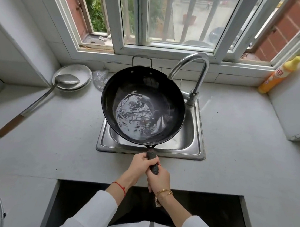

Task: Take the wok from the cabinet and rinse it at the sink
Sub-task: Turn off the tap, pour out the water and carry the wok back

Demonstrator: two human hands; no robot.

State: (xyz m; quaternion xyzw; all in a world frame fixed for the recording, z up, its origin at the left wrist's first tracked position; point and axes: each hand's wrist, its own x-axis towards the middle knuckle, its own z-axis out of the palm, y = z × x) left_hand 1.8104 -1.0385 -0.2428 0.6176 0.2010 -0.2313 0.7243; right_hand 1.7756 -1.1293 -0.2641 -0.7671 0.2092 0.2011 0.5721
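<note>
Both hands are clenched round the wok's handle (153, 166), one stacked ahead of the other along it. The left hand (141, 163) grips the forward part, nearest the pan, its fingers (151, 161) curled over the top. The right hand (158, 177) wraps the rear end, closer to the body. No slack shows in either grasp.

From those fingers the handle runs straight away from the person, toward the window, and meets the wok (142, 105) at its near rim. So the long axis — handle through bowl to the small loop handle (142, 61) at the far rim — lies almost dead ahead, in line with the forearms. The left hand is the nearer one to the bowl and probably carries most of the load; the right steadies the tail.

The wok is held above the sink (196, 136), covering most of the basin and overhanging its left and far edges. A pool of water (139, 116) sits in the bottom, rippled. The faucet (195, 70) arches over from the right, its spout at the wok's far-right rim; whether water is running cannot be told.

The rinse looks well along. The next move is likely a swirl or a tip-out — a roll about that forward axis, and rolling rightward would spill into the open part of the basin rather than onto the counter (52, 131).
</note>
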